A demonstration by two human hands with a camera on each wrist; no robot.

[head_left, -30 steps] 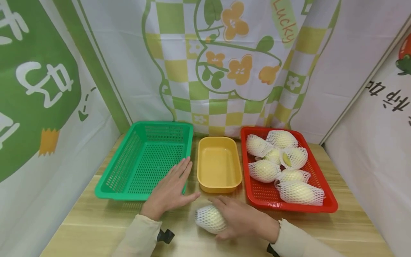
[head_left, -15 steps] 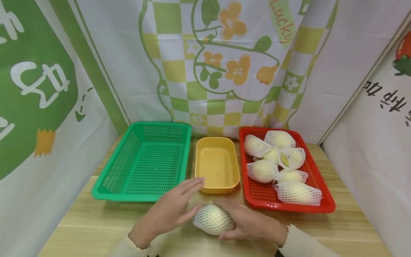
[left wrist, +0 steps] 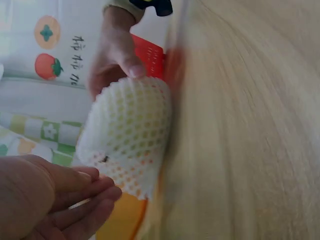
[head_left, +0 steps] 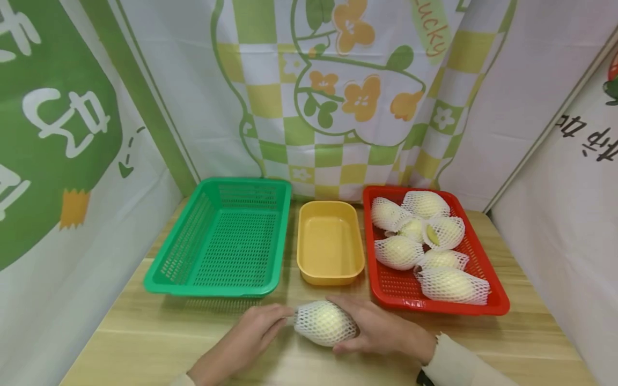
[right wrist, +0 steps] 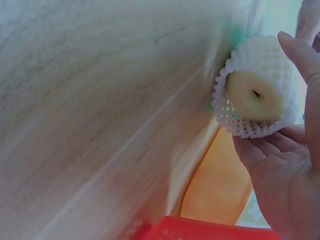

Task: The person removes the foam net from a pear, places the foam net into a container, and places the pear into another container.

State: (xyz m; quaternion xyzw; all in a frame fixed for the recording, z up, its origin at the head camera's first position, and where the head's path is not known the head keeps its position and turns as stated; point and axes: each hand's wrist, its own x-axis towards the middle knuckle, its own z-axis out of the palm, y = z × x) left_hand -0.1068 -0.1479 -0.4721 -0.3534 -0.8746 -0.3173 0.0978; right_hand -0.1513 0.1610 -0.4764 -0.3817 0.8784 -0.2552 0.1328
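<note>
Since half a second earlier, the left hand (head_left: 253, 329) had come down from beside the near edge of the yellow tray to the left end of the netted fruit (head_left: 325, 323); its fingers, then raised, had drawn together with the thumb. The right hand (head_left: 374, 324) had stayed where it was, at the fruit's other end.

That fruit – pale, rounded and sleeved in a white foam net (left wrist: 130, 115) – lay on its side, low at the desk (head_left: 120, 332), just on the near side of the tray; whether it touched the wood I could not tell. The right hand grasped it, thumb on one side and fingers on the other. The left hand's fingertips were at the net's end, but I could not tell whether they pinched it. From the right wrist, the fruit's bare end showed a small dark hollow inside the net's opening.

Beyond them stood the yellow tray (head_left: 330, 280), between a green basket (head_left: 210, 291) on the left and a red basket (head_left: 434, 306) on the right. Seven more netted fruits (head_left: 398, 252) were visible in the red one – one with a yellow-green patch under its net. Behind everything hung a checked cloth (head_left: 299, 134) with orange flowers.
</note>
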